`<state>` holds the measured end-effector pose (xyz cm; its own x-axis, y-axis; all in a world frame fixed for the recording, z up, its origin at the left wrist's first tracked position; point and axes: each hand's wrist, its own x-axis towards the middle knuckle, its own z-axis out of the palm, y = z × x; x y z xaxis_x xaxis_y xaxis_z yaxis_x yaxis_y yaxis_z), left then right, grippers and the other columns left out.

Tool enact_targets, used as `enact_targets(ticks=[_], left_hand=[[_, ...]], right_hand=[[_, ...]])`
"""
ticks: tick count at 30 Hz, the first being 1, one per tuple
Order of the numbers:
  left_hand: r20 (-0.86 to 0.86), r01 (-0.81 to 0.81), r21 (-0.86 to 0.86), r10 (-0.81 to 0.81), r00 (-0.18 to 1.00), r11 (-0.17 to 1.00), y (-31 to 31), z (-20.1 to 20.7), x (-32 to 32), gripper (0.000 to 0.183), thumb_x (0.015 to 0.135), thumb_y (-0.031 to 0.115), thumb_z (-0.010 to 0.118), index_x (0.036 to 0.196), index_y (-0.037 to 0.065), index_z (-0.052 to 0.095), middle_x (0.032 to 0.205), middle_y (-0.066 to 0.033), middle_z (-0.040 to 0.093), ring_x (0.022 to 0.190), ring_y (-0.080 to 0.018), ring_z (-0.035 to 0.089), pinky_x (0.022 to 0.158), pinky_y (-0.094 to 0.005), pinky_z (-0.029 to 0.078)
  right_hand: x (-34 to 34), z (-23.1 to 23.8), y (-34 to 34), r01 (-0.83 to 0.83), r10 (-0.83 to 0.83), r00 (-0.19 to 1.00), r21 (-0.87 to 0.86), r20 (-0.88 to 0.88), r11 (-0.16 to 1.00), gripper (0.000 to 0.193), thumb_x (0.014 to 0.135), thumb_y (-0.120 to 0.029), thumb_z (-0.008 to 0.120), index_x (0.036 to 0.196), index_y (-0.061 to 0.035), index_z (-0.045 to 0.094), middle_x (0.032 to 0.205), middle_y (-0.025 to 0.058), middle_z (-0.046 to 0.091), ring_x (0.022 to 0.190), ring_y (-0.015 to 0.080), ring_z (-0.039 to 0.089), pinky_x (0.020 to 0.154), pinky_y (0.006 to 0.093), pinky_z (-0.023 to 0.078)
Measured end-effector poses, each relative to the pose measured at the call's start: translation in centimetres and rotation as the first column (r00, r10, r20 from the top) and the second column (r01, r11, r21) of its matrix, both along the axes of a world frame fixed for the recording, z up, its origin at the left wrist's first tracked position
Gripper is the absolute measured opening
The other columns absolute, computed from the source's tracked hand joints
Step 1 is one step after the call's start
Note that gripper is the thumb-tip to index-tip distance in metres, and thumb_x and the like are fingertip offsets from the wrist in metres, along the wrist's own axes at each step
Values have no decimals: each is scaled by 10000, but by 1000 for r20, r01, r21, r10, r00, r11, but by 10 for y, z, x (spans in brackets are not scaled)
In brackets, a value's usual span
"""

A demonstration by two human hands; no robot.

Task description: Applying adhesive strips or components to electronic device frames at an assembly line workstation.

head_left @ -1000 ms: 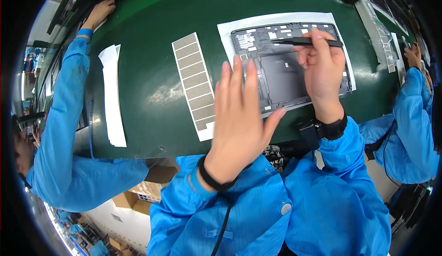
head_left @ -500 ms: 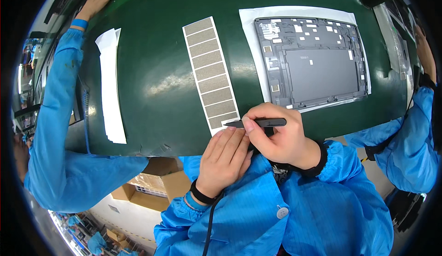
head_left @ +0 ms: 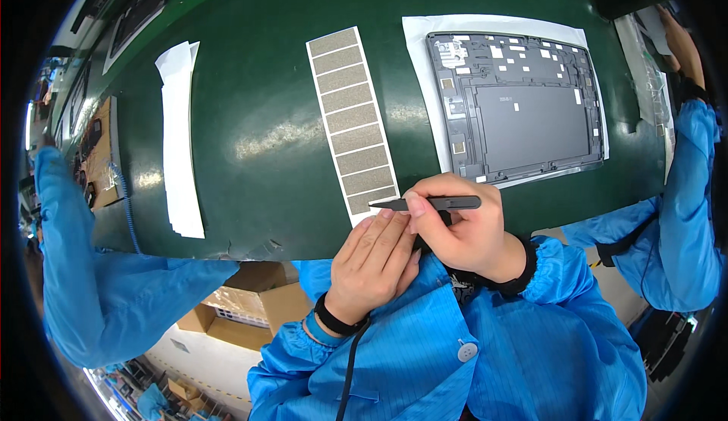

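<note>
A white strip sheet (head_left: 354, 131) with a column of grey-brown rectangular stickers lies on the green table. My left hand (head_left: 371, 263) rests on its near end, fingers stretched out together and lying flat. Black pointed tweezers (head_left: 459, 202) are gripped between the thumb and fingers of my right hand (head_left: 459, 224). Their tip touches the nearest sticker at its lower edge, just ahead of my left fingertips. To the right, a dark grey tablet back housing (head_left: 535, 129), dotted with small white pieces, lies on a white sheet (head_left: 417, 53).
A stack of white paper strips (head_left: 180, 148) lies on the left of the green table (head_left: 250, 65). Co-workers' blue sleeves (head_left: 68, 247) show at both sides. An open cardboard box (head_left: 250, 307) stands below the table's near edge. A coiled blue cord (head_left: 125, 209) hangs at left.
The co-worker's arm at left has drawn back from the table's far edge. The view has shifted slightly. My hands and the tweezers have hardly moved on the strip sheet.
</note>
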<state>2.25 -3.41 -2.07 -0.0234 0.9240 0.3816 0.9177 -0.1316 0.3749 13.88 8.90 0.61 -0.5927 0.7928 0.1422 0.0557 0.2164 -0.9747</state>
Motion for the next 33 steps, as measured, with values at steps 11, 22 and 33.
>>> enact_targets(ticks=[11,22,33], left_hand=[[72,38,2,-38,997,999,3,-1,4,395,753,149,706,1099,-36,661,1142,-196,647,1048,-376,639,915,-466,503],[121,-14,-157,33,992,987,46,57,37,318,760,20,701,1071,2,636,1136,-162,597,1030,-354,581,884,-445,469],[186,383,-69,-366,912,921,171,54,177,429,800,117,707,1171,-40,561,1257,-218,520,1186,-372,523,960,-432,461]], right_hand=[[8,3,2,25,-23,993,16,-118,1000,216,855,-3,667,1069,18,680,888,130,716,704,188,709,604,272,550],[187,46,128,555,-548,831,70,-100,829,425,971,-75,586,1324,59,390,789,24,575,646,69,535,623,215,474],[227,34,154,507,-509,860,55,36,860,492,949,-56,591,1377,44,369,835,42,581,741,103,613,669,241,495]])
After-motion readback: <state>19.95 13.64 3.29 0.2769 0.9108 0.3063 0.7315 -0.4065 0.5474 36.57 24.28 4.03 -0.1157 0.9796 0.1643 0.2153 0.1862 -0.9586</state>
